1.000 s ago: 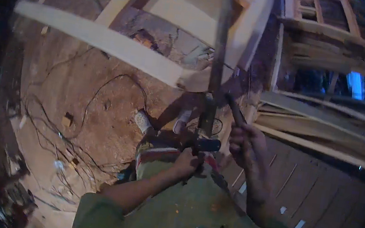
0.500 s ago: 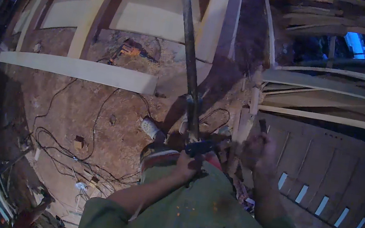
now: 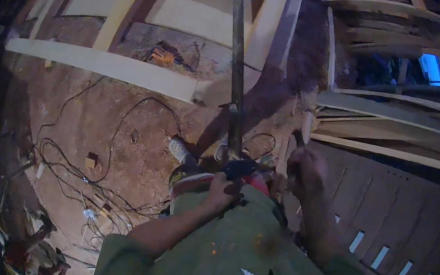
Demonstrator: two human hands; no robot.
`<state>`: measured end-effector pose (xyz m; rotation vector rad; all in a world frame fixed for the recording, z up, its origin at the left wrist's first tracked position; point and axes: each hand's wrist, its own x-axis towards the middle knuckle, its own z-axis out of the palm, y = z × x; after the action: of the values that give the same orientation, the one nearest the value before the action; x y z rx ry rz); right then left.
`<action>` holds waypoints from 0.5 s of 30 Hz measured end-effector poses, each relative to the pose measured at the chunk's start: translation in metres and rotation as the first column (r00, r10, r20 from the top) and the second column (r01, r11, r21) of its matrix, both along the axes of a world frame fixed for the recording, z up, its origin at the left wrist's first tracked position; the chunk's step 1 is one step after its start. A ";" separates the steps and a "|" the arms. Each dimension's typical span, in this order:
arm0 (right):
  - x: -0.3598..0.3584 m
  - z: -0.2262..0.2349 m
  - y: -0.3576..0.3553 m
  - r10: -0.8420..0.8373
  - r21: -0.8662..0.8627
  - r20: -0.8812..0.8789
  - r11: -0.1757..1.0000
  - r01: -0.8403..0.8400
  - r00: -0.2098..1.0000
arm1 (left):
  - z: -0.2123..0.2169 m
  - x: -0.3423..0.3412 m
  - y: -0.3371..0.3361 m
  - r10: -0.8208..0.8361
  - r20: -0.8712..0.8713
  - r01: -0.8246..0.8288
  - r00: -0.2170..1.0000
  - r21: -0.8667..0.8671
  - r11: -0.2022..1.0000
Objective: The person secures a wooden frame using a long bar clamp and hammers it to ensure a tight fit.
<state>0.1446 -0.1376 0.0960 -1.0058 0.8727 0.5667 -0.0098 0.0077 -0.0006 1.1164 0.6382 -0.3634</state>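
Note:
My left hand (image 3: 223,190) is closed around a dark, blunt-ended tool (image 3: 240,169) held in front of my waist; its exact kind is hard to make out in the dim light. My right hand (image 3: 307,169) is raised to the right, its fingers wrapped round a short dark handle-like thing (image 3: 299,138) that sticks up past the fist. What lies inside that fist is hidden. A long pole (image 3: 237,49) rises between my hands and the wooden frame, its lower end just beyond the dark tool.
A pale timber frame (image 3: 105,66) stands at the far left, with an orange power tool (image 3: 162,56) on the ground inside it. Black cables (image 3: 69,175) coil over the dirt floor beside a small wood block (image 3: 92,160). A slotted panel (image 3: 386,202) and stacked boards (image 3: 398,127) fill the right side.
My right hand has moved up and slightly left with the dark handle-like thing. My left hand has shifted slightly left, still on the dark tool. The whole view has tilted a little.

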 end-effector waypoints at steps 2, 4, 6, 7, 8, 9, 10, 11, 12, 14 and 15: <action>0.007 0.022 0.049 0.029 -0.204 0.037 0.979 -0.021 0.999 | -0.014 -0.002 -0.003 -0.024 -0.154 0.016 0.988 -0.057 0.998; 0.008 0.034 0.087 0.354 0.002 0.022 0.935 -0.354 0.935 | -0.015 -0.006 0.000 -0.105 -0.262 0.110 0.959 0.006 0.994; 0.009 0.013 0.071 0.336 0.092 0.001 0.938 -0.334 0.942 | -0.011 -0.006 0.006 -0.119 -0.051 0.111 0.992 -0.126 0.986; 0.011 0.012 0.060 0.327 0.138 0.001 0.936 -0.324 0.945 | -0.001 -0.001 0.012 -0.134 -0.053 0.127 0.990 -0.115 0.985; 0.011 0.011 0.047 0.312 0.184 -0.006 0.934 -0.306 0.950 | 0.011 0.005 0.016 -0.146 -0.101 0.121 0.984 -0.214 0.969; 0.012 0.017 0.031 0.265 0.455 -0.055 0.865 -0.213 0.963 | 0.019 0.008 0.019 -0.163 -0.148 0.111 0.975 -0.310 0.944; 0.010 0.019 0.018 0.240 0.690 -0.114 0.717 -0.097 0.964 | -0.004 0.002 0.011 -0.176 -0.157 0.124 0.972 -0.296 0.947; 0.000 0.022 0.006 0.218 0.698 -0.123 0.712 -0.072 0.968 | -0.045 -0.010 -0.003 -0.063 0.060 0.071 0.996 -0.140 0.987; -0.012 0.023 -0.007 0.143 0.698 -0.064 0.714 -0.058 0.988 | -0.050 -0.013 -0.005 -0.032 0.170 0.044 0.985 -0.065 0.997; -0.039 0.026 -0.025 0.036 0.701 -0.020 0.713 -0.011 0.999 | -0.023 -0.005 -0.001 -0.039 0.206 0.029 0.978 0.049 0.998; -0.051 0.030 -0.031 0.000 0.665 0.031 0.746 -0.021 1.000 | -0.009 0.001 0.003 -0.063 0.175 0.051 0.983 0.075 0.996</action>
<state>0.0940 -0.1687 0.1261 -0.3538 0.5594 0.7994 -0.0092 0.0103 -0.0098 1.2207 0.4652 -0.2883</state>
